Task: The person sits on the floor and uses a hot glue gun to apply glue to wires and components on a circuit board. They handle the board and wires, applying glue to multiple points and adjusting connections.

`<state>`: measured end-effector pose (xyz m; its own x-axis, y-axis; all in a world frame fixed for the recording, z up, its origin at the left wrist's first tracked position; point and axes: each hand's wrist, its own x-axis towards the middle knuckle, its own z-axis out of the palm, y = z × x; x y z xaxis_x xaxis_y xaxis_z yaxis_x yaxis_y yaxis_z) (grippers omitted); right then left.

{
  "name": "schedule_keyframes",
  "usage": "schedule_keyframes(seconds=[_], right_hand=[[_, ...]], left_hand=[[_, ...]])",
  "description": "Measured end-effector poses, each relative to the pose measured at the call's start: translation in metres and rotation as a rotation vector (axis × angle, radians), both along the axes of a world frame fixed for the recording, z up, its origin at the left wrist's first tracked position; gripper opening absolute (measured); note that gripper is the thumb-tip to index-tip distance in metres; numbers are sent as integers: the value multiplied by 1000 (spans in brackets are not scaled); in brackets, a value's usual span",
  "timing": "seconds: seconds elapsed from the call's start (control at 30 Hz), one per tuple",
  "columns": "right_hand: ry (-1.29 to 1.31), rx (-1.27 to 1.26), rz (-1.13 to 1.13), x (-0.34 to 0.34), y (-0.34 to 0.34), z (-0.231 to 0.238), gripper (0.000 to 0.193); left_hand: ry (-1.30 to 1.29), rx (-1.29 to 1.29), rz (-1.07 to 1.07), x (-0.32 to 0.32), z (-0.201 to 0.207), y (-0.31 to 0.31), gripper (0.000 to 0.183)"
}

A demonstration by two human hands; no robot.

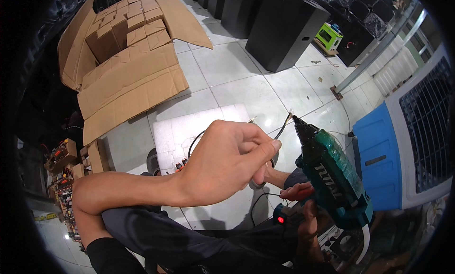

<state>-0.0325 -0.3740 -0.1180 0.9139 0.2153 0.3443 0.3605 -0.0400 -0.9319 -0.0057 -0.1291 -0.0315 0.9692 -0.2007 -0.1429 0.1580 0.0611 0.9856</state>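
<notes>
My left hand is closed in a pinch on a thin black wire, whose far end reaches up to the black nozzle of a teal glue gun. Fingers of my right hand wrap round the gun's handle by its red trigger. Out of the gun's rear sticks a white glue stick. A red switch glows low on the handle. Beneath my left hand lies a white foam sheet, with small parts on it partly hidden by the hand.
An open cardboard box full of smaller cartons stands at the far left. Tall black cabinets line the back. A blue and grey slatted unit rises at the right, near a metal post. Small electronic parts crowd the left.
</notes>
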Motion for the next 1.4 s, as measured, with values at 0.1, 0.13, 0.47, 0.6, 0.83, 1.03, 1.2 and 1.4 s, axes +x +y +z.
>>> schedule_keyframes(seconds=[0.1,0.13,0.47,0.6,0.83,1.03,1.2,1.4], right_hand=[[-48,-38,30,2,-6,-7,65],[-73,-60,62,4,-9,-9,62],[-148,-151,94,0,-7,0,41],[-136,-142,93,1,-8,-2,41],[-76,-113,61,0,-9,-4,41],[-18,-62,21,-5,-4,-1,41],[16,-38,-13,-8,-1,0,41],[483,389,45,-11,-33,-40,39]], left_hand=[[20,-19,33,-1,1,-2,23],[18,-15,38,-1,2,-2,23],[-16,-14,6,-1,0,0,31],[-7,-36,5,0,-1,0,31],[-19,-66,-10,1,-3,0,32],[-28,-56,-5,0,-3,0,32],[-28,-60,-3,0,-4,0,32],[-17,-81,5,1,-4,-1,32]])
